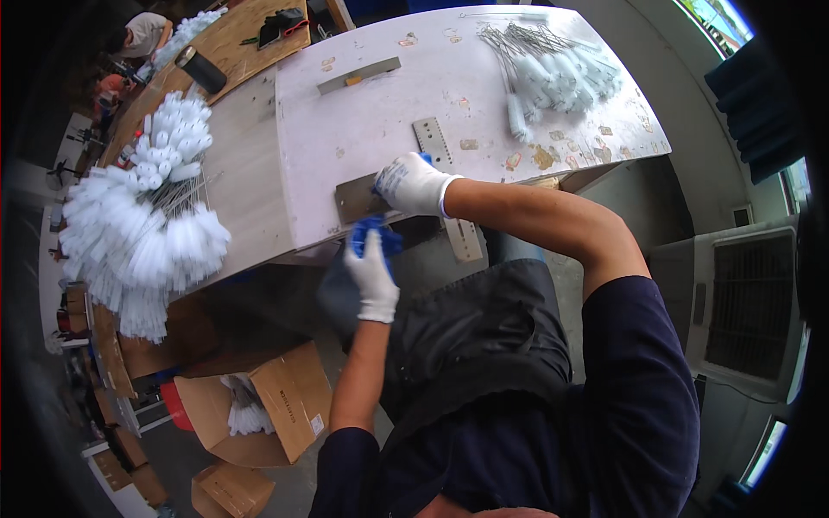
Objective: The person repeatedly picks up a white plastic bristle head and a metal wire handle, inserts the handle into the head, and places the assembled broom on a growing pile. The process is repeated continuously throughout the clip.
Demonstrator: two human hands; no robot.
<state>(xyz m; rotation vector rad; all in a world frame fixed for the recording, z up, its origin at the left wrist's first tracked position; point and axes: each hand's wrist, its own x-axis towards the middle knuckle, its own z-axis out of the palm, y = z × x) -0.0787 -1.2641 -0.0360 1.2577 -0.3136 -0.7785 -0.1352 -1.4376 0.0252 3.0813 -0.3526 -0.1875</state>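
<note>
Grip unclear in both hands: white-and-blue-gloved right hand (414,186) curls at right end of flat dark-grey metal block (355,200), center frame; similarly gloved left hand (372,269) just below; white wire-stemmed brushes (566,79) heaped upper right.

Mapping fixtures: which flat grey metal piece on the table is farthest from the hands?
The long, narrow grey bar, farthest back; the rectangular grey plate and perforated strip lie closer.
</note>
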